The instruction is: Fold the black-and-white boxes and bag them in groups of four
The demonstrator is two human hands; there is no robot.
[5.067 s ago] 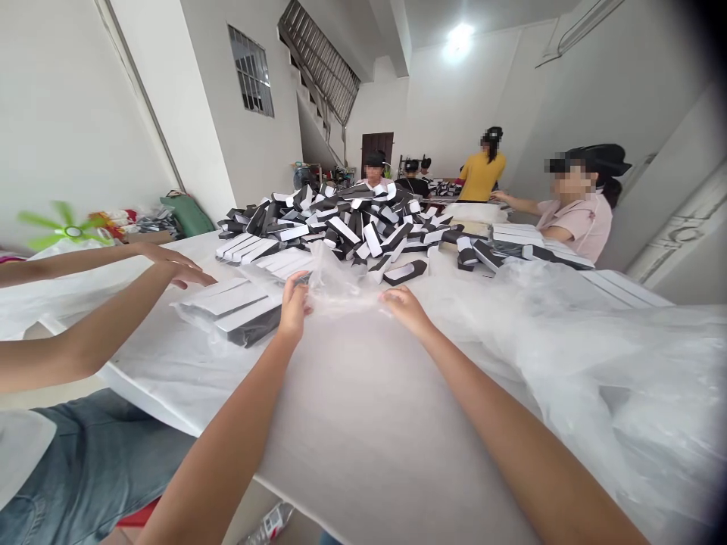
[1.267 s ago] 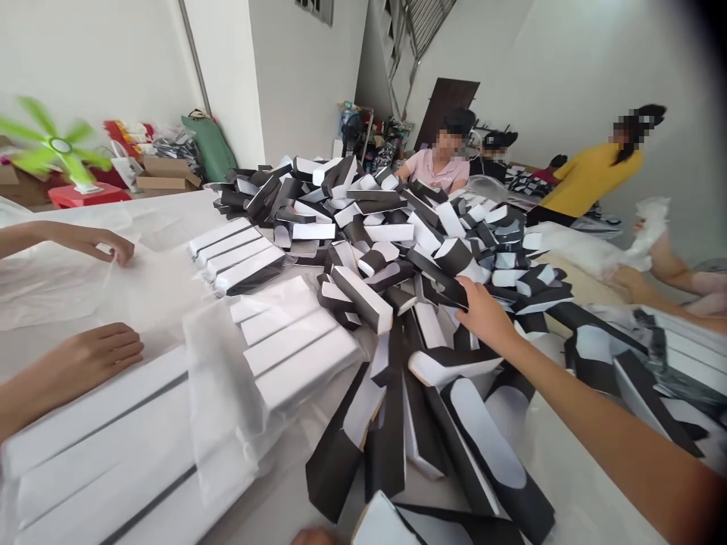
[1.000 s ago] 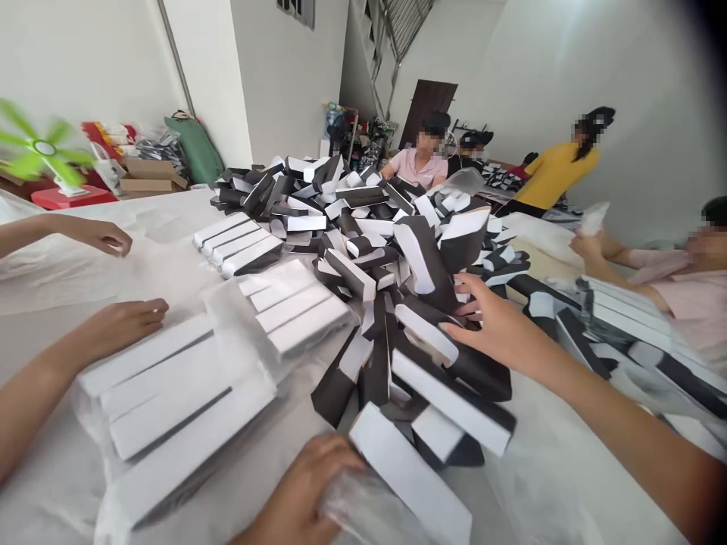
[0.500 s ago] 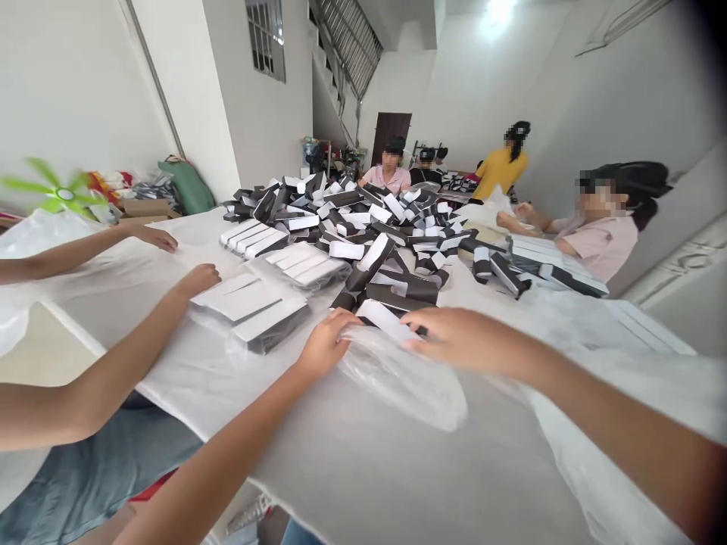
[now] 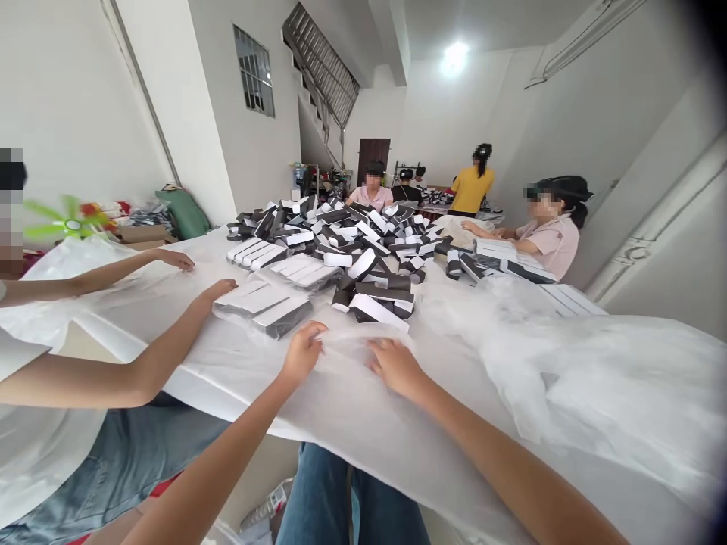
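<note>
A clear plastic bag point(image 5: 347, 342) lies flat on the white table point(image 5: 363, 424) just in front of me. My left hand point(image 5: 304, 350) has its fingers curled on the bag's left edge. At the bag's right edge is my right hand point(image 5: 391, 365), fingers bent and pinching the film. Just beyond the bag lie a few black-and-white boxes point(image 5: 378, 303), the near end of a big loose pile of boxes point(image 5: 352, 231).
Bagged packs of boxes point(image 5: 266, 304) lie left of my hands, under a co-worker's hand point(image 5: 219, 289); that person's other hand point(image 5: 179, 261) rests further back. A heap of clear bags point(image 5: 596, 371) fills the right side. More people sit beyond the pile, one in pink point(image 5: 548, 235). A green fan point(image 5: 67, 224) spins at left.
My right hand left the box pile after dragging some boxes nearer. Both hands have come together on the plastic bag, which now lies flat, and my view has pulled back.
</note>
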